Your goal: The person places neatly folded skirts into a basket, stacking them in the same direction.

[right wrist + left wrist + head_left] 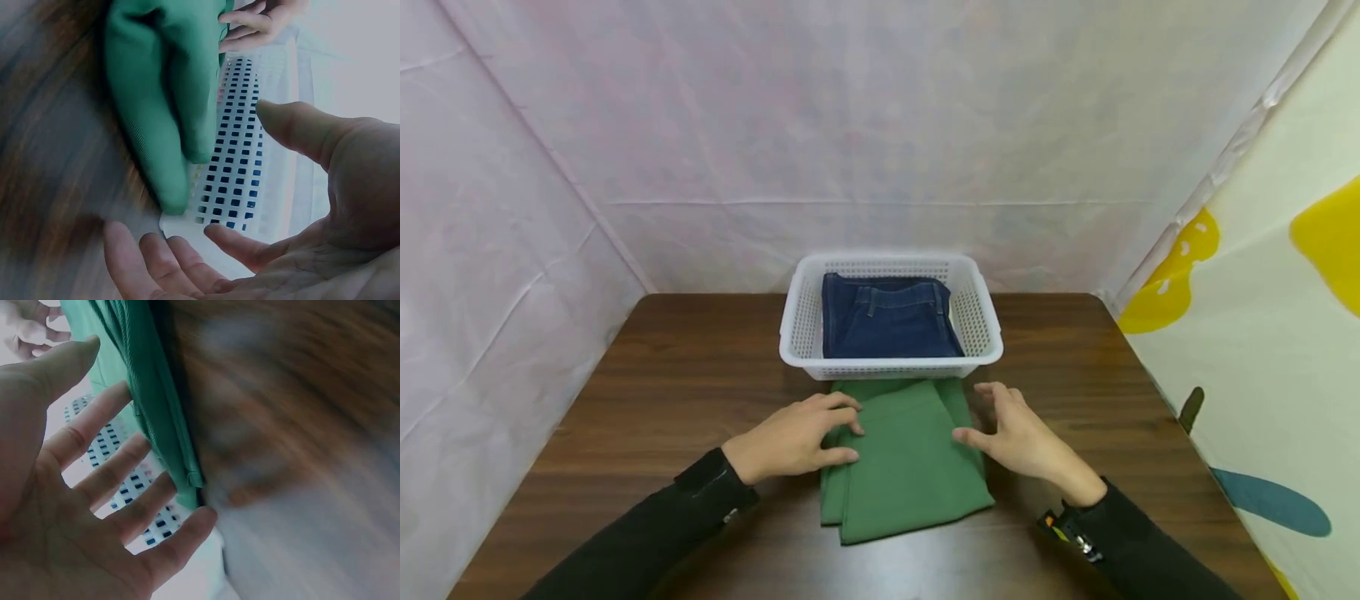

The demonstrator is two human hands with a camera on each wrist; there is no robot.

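A folded green garment point(910, 467) lies on the table in front of a white basket, its far end close against the basket's front. My left hand point(801, 437) is at the garment's left side, fingers spread and slightly bent, with the fingertips over its edge. In the left wrist view, the palm of that hand point(81, 506) shows beside the stacked folds of the green garment point(150, 394). Along the right edge, my right hand point(1022, 437) hovers with thumb and fingers apart. The right wrist view shows this hand point(281, 237) holding nothing, near the garment's rounded folds point(144, 106).
The white perforated basket point(797, 312) stands at the back of the brown wooden table point(700, 367), with folded dark blue jeans point(895, 321) inside. Pale sheets point(880, 125) hang behind and left. A patterned cloth point(1262, 375) hangs on the right.
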